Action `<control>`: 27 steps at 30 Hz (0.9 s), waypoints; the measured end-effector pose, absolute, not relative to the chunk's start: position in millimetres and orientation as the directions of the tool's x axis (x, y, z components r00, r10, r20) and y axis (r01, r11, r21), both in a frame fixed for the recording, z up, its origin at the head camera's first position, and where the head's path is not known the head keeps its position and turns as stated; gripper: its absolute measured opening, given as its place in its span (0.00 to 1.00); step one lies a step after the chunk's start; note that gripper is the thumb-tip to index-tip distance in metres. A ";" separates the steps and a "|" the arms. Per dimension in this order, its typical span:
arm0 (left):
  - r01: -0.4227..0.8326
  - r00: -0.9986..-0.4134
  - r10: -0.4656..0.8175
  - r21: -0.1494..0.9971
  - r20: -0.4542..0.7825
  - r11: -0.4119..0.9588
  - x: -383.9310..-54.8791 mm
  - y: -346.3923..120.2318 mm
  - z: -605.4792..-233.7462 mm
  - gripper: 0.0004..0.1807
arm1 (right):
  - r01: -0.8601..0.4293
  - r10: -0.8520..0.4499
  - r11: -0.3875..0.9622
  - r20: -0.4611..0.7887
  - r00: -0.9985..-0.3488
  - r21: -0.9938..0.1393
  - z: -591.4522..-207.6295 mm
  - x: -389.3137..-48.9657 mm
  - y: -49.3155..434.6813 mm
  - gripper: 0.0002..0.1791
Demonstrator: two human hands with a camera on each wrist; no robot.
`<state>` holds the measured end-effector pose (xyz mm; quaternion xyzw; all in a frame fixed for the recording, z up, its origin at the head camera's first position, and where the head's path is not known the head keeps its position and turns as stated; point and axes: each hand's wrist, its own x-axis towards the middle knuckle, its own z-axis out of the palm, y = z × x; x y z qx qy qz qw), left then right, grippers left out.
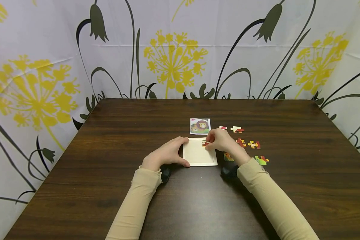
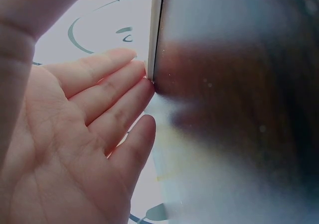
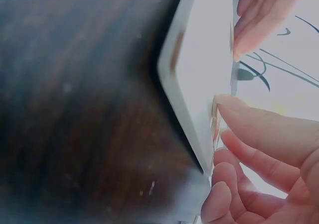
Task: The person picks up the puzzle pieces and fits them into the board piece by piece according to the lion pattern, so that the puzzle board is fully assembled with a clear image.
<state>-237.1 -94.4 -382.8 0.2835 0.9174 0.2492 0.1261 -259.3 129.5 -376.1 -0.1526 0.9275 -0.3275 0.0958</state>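
A right hand (image 1: 224,141) pinched a small red-and-cream jigsaw piece (image 1: 205,144) at a square, pale wooden tray (image 1: 197,154).
Its grip was together on the piece, over the tray's upper right area, at the centre of the frame; the left hand (image 1: 167,152) had its grip apart, fingers nearly straight at the tray's left edge and thumb at the lower left corner. A square printed card with a lion picture (image 1: 200,126) lay just above the tray, and loose multicoloured jigsaw pieces (image 1: 261,160) lay to its right, some partly hidden by the right hand and arm. All rested on a dark brown wood-grain counter (image 1: 78,200), before a white cloth with yellow and grey-green flowers (image 1: 175,60).
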 end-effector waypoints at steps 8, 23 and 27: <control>0.465 -0.806 0.586 0.528 -0.080 0.711 -236.9 -94.7 -382.6 0.47 | -0.220 -0.340 0.741 -0.073 -0.937 -0.635 -377.1 -260.2 131.1 0.12; 0.466 -0.804 0.590 0.534 -0.077 0.705 -238.2 -95.0 -383.7 0.46 | -0.240 -0.335 0.766 -0.053 -0.941 -0.596 -370.4 -255.4 134.4 0.22; 0.471 -0.803 0.592 0.529 -0.074 0.705 -237.3 -95.3 -383.0 0.47 | -0.262 -0.355 0.769 -0.048 -0.934 -0.583 -370.1 -253.4 138.4 0.26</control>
